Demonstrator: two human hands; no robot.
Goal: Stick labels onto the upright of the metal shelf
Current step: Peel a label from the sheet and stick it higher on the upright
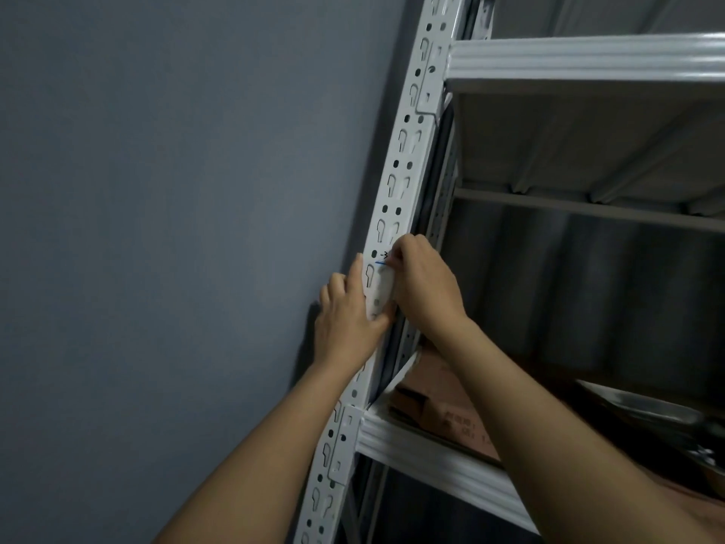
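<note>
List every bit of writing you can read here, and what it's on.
"-3": handwritten in black on the upright, just above a blue line, partly hidden by the right hand.
Label under the hands: no print can be made out.
Cardboard box on the lower shelf: faint printed characters, too blurred to read.
</note>
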